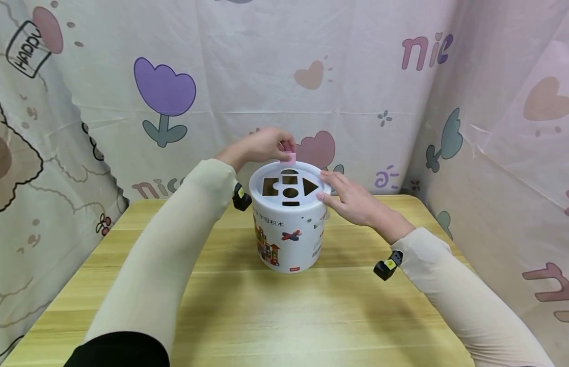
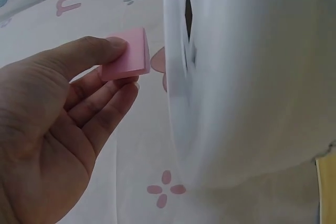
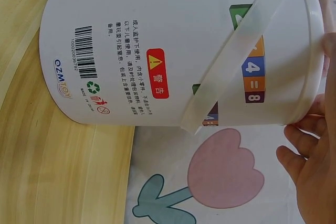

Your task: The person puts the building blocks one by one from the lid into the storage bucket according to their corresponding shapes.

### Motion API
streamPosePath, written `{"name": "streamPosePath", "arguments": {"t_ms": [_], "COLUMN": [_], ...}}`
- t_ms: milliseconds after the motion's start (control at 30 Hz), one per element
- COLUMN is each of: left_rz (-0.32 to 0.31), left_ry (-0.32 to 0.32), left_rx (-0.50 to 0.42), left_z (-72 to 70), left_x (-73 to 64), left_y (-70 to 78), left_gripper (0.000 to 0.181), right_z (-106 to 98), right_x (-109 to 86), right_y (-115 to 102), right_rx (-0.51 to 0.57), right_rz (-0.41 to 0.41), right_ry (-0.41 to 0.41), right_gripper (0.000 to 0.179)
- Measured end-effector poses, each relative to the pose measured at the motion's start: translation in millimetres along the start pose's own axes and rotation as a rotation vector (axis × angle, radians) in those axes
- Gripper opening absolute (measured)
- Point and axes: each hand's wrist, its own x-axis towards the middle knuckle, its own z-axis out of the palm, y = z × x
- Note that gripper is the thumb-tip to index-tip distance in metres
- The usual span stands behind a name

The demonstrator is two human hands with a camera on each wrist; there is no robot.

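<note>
A white toy bucket stands upright on the table, its lid cut with shaped holes, among them a triangle, a circle and a rectangle. My left hand pinches a pink block between thumb and fingers over the lid's far edge. Close up in the left wrist view, the pink block is a flat piece held a little apart from the lid. On the bucket's right side, my right hand rests its fingers on the rim. In the right wrist view those fingers lie loosely bent against the rim.
The bucket's translucent handle hangs down its right side. Beneath is a wooden table, with a printed curtain hung behind and at both sides. Each wrist wears a small black camera.
</note>
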Motion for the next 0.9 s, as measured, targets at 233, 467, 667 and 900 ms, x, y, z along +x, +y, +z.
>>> {"name": "streamPosePath", "arguments": {"t_ms": [233,467,667,900], "left_rz": [-0.022,-0.037,-0.032,-0.034], "left_ry": [-0.038,-0.075,-0.097,-0.141], "left_rx": [0.061,0.088,0.110,0.177], "left_z": [7.5,13.3,13.2,10.8], "left_x": [11.2,12.7,14.5,18.5], "left_y": [0.4,-1.8,-0.1,5.3], "left_gripper": [0.010,0.009,0.009,0.009], "right_z": [0,0,-1,0], "right_x": [0.0,-0.2,-0.5,-0.5], "right_y": [0,0,-1,-1], "right_rx": [0.000,0.000,-0.001,-0.005], "right_rz": [-0.002,-0.008,0.003,0.005], "right_ry": [-0.003,0.000,-0.009,-0.007], "right_gripper": [0.066,0.065,0.066,0.066]}}
